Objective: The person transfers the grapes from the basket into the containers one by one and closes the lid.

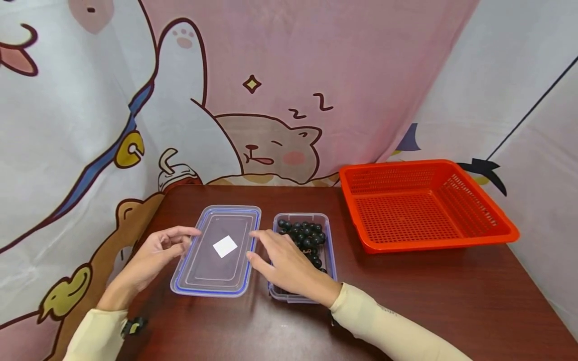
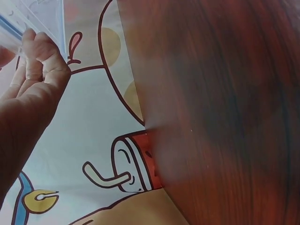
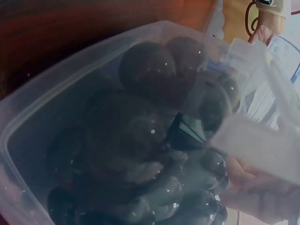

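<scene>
A clear rectangular plastic lid [image 1: 205,271] with a blue seal and a white square label [image 1: 225,246] is held between the two hands, seemingly just above the table. My left hand [image 1: 155,253] pinches its left edge; in the left wrist view the left hand [image 2: 37,75] has curled fingers at the lid [image 2: 51,18]. At the opposite edge, my right hand [image 1: 289,263] grips with thumb and fingertips. Under that forearm stands a clear plastic box [image 1: 333,260] holding dark grapes [image 1: 309,234]. The right wrist view shows the grapes [image 3: 140,70] through the box wall, partly hiding the right hand [image 3: 253,187].
An orange-red slotted plastic basket [image 1: 411,215] stands at the right rear of the brown wooden table [image 1: 289,331]. Cartoon-printed curtains [image 1: 271,60] hang behind the table and along its sides.
</scene>
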`<state>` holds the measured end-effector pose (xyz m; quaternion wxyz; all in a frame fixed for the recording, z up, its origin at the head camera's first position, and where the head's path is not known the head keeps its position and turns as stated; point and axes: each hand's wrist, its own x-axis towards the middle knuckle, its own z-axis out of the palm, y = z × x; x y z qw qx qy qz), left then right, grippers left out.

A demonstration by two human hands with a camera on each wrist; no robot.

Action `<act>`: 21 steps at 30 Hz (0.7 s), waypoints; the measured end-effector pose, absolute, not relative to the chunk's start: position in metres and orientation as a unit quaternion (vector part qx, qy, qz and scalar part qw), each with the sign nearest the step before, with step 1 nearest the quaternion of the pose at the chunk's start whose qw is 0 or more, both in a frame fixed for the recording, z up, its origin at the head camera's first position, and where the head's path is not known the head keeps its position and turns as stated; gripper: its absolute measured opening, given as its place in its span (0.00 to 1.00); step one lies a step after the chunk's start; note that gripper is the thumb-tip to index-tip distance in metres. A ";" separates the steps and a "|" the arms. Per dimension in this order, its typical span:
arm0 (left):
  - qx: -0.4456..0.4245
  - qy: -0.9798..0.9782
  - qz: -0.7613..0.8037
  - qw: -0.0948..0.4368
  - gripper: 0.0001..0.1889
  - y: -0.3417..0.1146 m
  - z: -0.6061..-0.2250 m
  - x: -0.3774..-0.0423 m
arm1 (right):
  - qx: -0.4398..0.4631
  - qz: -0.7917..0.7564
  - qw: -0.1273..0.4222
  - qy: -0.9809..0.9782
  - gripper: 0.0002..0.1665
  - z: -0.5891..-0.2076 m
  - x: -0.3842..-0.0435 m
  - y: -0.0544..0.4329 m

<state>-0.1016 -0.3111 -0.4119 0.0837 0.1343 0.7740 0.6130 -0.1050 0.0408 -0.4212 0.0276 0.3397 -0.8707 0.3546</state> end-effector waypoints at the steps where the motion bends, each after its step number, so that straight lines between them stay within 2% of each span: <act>1: 0.135 0.773 0.614 0.083 0.16 -0.310 -0.412 -0.102 | 0.335 0.360 0.024 -0.870 0.32 -0.421 -0.105 0.041; 7: 0.146 0.760 0.628 0.075 0.15 -0.304 -0.415 -0.102 | 0.311 0.392 0.021 -0.865 0.31 -0.421 -0.104 0.043; 21: 0.146 0.756 0.637 0.048 0.14 -0.281 -0.412 -0.100 | 0.292 0.471 0.068 -0.830 0.28 -0.419 -0.102 0.053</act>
